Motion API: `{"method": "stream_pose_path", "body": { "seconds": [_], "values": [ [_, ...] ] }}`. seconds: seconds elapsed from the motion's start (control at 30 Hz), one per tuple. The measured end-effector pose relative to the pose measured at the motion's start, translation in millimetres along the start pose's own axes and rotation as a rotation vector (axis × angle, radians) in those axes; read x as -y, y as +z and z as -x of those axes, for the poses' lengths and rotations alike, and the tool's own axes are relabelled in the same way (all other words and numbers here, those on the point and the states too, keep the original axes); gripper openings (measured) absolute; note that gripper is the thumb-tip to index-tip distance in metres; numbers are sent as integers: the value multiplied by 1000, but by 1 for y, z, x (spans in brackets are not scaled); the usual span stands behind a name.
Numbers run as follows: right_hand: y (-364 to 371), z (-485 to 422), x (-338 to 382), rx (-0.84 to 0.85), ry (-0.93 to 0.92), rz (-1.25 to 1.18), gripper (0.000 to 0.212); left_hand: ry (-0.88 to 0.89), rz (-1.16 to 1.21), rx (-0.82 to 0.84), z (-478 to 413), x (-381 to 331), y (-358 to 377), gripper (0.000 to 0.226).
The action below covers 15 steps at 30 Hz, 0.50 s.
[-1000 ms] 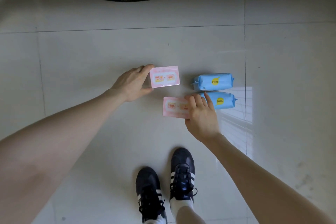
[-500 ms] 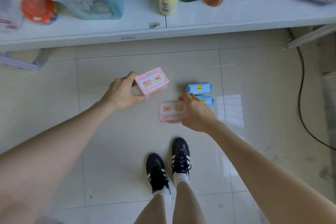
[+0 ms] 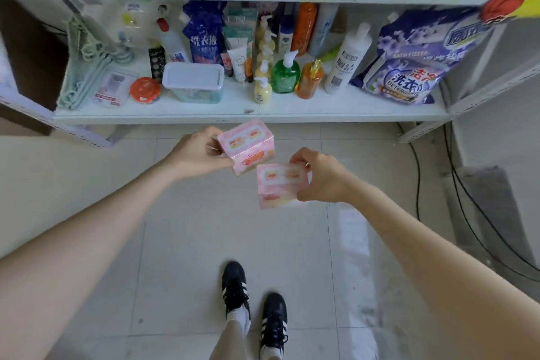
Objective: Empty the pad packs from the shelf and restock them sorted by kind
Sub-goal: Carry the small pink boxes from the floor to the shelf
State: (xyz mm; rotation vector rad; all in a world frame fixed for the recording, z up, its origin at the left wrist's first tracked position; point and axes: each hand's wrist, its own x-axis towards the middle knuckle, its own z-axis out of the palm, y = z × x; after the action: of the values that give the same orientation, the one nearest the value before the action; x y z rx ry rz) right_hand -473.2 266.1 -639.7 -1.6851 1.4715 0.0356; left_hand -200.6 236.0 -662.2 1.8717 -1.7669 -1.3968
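My left hand (image 3: 196, 152) grips one pink pad pack (image 3: 247, 145) by its left end and holds it in the air in front of the white shelf (image 3: 251, 117). A second pink pad pack (image 3: 280, 185) hangs lower and to the right, pinched at its right end by my right hand (image 3: 318, 175). The two packs almost touch at their corners. The blue pad packs are out of sight.
The bottom shelf carries a lidded plastic tub (image 3: 193, 82), an orange-lidded jar (image 3: 145, 90), pump bottles (image 3: 285, 73), a white bottle (image 3: 346, 61), detergent bags (image 3: 409, 73) and green hangers (image 3: 87, 67). Black cables (image 3: 455, 184) run along the floor at right. My shoes (image 3: 254, 307) stand on the tiles below.
Both hands have lifted the pink packs off the floor and raised them toward the shelf. My view has tilted up, and the blue packs have dropped out of sight.
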Motion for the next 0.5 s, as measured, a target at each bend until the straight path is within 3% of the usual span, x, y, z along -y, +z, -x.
{"method": "stream_pose_path", "body": {
  "seconds": [0.37,0.5],
  "values": [
    [-111,128,93,-56,-180,11,63,84,-54,-76,146,-133,-108,57],
    [-149,168,145,-100,-265,-18,62,147,-53,-66,193,-176,-159,35]
  ]
}}
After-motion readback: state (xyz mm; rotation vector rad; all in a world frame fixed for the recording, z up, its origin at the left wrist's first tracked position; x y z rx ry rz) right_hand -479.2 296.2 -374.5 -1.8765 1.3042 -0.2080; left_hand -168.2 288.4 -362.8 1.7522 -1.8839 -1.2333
